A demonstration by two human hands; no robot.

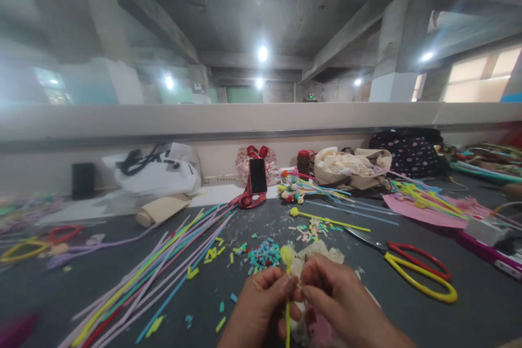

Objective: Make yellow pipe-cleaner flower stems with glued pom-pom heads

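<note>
My left hand (pixel 259 304) pinches a thin yellow stick (pixel 287 318) that ends in a small yellow blob (pixel 287 254) at the top. My right hand (pixel 346 304) is closed beside it, its fingertips pressed against the stick just below the blob. Under both hands lie pale crumpled pieces (pixel 322 253) and something pink (pixel 320 331). Small cut bits in blue, red and yellow (pixel 263 255) are scattered on the dark table (pixel 122 261) just in front of my hands.
Long coloured sticks (pixel 163 261) fan out at the left. Red-and-yellow scissors (pixel 411 266) lie at the right. A phone (pixel 258 175) stands on a red holder at the back centre, beside finished coloured sticks (pixel 297 190), bags (pixel 157 171) and a pink sheet (pixel 420 212).
</note>
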